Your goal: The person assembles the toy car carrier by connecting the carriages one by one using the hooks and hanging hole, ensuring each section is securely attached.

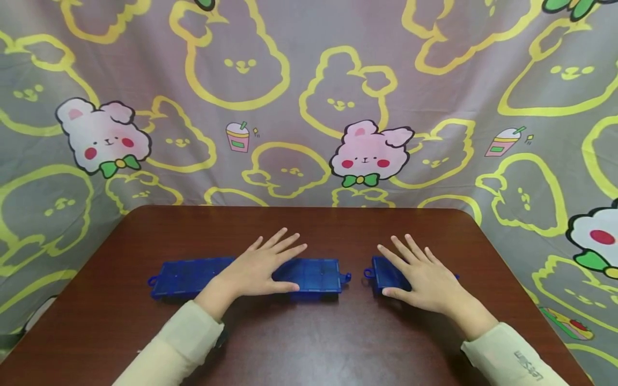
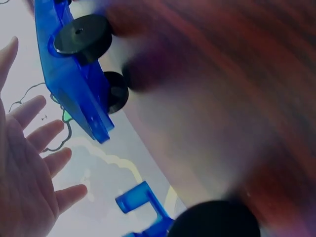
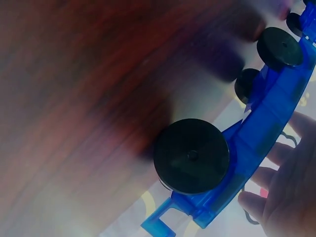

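Observation:
On the brown table lie blue plastic toy wagon pieces with black wheels. A long blue stretch [image 1: 316,276] has a ring at its left end and a hook at its right; my left hand [image 1: 256,268] overlaps its middle, fingers spread. A separate blue wagon [image 1: 383,273] with a ring sits to the right, partly covered by my right hand [image 1: 427,284], whose fingers are also spread. In the left wrist view, black wheels [image 2: 84,37] show under a blue body. A large black wheel [image 3: 191,156] fills the middle of the right wrist view, beside a blue hook [image 3: 160,217].
The brown table [image 1: 309,338] has rounded far corners. Behind it hangs a grey curtain [image 1: 294,69] printed with yellow outlines and cartoon rabbits. A gap separates the long blue stretch from the right wagon.

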Motion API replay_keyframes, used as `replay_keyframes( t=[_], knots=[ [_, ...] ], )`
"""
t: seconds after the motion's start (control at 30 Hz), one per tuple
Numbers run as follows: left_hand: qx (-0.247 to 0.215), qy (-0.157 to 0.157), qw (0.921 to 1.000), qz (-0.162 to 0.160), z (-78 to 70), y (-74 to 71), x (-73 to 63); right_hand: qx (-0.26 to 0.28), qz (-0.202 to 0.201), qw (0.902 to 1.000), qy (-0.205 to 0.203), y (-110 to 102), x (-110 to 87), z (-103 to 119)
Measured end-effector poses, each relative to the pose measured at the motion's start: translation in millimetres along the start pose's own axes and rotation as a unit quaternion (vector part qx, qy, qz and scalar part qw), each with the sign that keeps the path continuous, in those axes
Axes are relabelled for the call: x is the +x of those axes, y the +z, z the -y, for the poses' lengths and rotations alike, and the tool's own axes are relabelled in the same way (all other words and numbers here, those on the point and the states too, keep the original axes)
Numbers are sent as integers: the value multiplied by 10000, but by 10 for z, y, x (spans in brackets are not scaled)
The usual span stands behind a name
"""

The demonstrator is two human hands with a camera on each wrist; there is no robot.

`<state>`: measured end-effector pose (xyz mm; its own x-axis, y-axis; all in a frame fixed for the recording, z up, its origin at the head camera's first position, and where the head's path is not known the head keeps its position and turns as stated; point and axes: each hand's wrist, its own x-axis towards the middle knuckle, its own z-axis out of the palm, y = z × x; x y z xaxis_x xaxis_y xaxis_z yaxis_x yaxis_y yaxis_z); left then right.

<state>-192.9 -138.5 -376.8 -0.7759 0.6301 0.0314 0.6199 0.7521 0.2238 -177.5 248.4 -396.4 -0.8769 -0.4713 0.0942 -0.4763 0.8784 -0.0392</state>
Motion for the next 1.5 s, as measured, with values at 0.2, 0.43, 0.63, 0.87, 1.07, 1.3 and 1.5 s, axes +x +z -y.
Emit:
replay_keyframes(
  t=[0.2,0.43,0.63,0.87,1.07,1.3,1.5],
  knots=[
    [-220,103,9994,235,-51,18,35,6,69,9999,-84,27,-2,-4],
    [-289,160,9985,446,-96,61,94,55,207,9996,-188,21,-6,0],
    [-118,163,9986,489,-111,83,122,146,261,9995,-114,23,1,3],
    [-144,103,9985,518,-120,93,141,94,157,9996,-201,40,17,-8],
    [-223,70,9980,592,-116,84,160,78,46,9995,-295,39,17,-15],
    [-385,85,9972,631,-123,54,170,30,-69,9994,-349,25,8,-14],
    [-389,84,9970,658,-124,54,187,40,-137,9991,-393,12,0,22]
  ],
)
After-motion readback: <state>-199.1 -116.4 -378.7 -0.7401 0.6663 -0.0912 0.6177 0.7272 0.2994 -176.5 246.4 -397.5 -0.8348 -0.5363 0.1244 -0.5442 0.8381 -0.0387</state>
